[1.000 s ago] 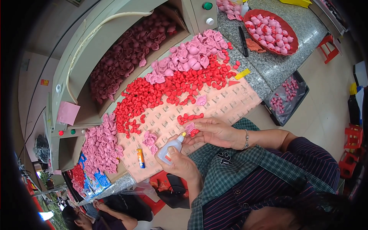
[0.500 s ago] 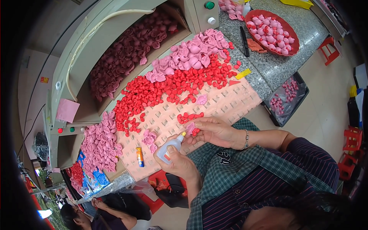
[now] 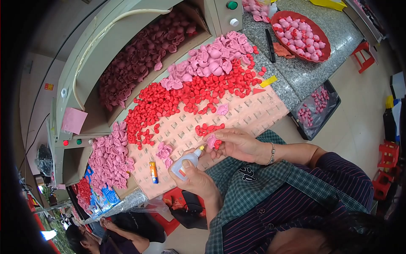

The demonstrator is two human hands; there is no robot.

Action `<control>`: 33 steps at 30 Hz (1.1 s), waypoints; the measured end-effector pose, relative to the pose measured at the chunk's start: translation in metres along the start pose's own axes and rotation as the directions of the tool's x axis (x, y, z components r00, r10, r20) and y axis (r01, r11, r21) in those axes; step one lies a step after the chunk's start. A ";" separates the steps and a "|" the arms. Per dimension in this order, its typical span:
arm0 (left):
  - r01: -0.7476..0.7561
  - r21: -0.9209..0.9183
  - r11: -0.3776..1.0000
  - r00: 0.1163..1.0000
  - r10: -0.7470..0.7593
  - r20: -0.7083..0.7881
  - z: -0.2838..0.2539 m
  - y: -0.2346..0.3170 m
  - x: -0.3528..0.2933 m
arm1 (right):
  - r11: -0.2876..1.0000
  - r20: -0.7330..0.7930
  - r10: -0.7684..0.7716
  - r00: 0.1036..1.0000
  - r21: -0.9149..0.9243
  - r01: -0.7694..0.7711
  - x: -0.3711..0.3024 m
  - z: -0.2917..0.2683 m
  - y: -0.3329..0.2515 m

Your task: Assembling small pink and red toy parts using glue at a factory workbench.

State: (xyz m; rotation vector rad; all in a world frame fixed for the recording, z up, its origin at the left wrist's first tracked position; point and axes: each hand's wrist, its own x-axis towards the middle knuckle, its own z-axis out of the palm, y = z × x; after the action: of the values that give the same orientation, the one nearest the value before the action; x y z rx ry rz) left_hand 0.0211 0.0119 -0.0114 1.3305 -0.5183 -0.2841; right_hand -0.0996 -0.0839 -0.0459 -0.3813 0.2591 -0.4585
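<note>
My left hand (image 3: 198, 181) is wrapped round a translucent squeeze bottle (image 3: 184, 166) with a yellow tip, tilted up to the right. My right hand (image 3: 239, 146) pinches a small pink moulded shell-like piece (image 3: 212, 140) with a red piece (image 3: 218, 144) against it. The bottle's tip is close beside the pink piece; whether they touch I cannot tell. Just beyond my right fingers lies a small cluster of red pieces (image 3: 207, 128). A few pink pieces (image 3: 163, 150) rest left of the bottle, and a single one (image 3: 222, 109) lies farther off.
Heaps of red pieces (image 3: 158, 99) and pink pieces (image 3: 211, 59) cover the far side of the patterned mat (image 3: 258, 111). Behind stands a grey cabinet (image 3: 80, 80). An orange-and-blue tube (image 3: 153, 172) lies at left. A red bowl (image 3: 279, 17) stands far right; another person (image 3: 127, 237) sits lower left.
The bottle and my left hand have shifted very slightly left. The pink piece in my right fingers has turned a little. Otherwise the scene looks the same.
</note>
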 end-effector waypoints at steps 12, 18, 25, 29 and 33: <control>0.002 -0.031 1.000 1.000 -0.002 0.014 0.000 0.001 0.000 | 1.000 0.013 0.008 1.000 -0.007 -0.008 0.001 -0.003 0.002; 0.015 -0.036 0.999 1.000 -0.014 0.019 0.002 0.006 0.001 | 1.000 0.005 0.007 1.000 0.016 -0.007 0.000 0.004 -0.002; -0.016 -0.009 1.000 1.000 0.016 0.009 -0.001 0.005 0.003 | 0.999 0.025 0.048 0.999 0.023 -0.048 -0.002 0.005 -0.006; -0.006 -0.032 0.999 1.000 0.006 0.012 -0.001 0.006 0.003 | 0.999 0.037 0.049 0.998 0.021 -0.050 -0.002 0.004 -0.006; 0.006 -0.037 0.999 1.000 -0.006 -0.005 0.002 0.009 0.003 | 0.998 0.034 0.056 0.998 0.020 -0.057 -0.003 0.004 -0.006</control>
State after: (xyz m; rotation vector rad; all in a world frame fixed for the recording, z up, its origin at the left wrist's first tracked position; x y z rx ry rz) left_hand 0.0217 0.0114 -0.0018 1.2964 -0.5028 -0.2938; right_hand -0.1028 -0.0866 -0.0391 -0.3597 0.2320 -0.3990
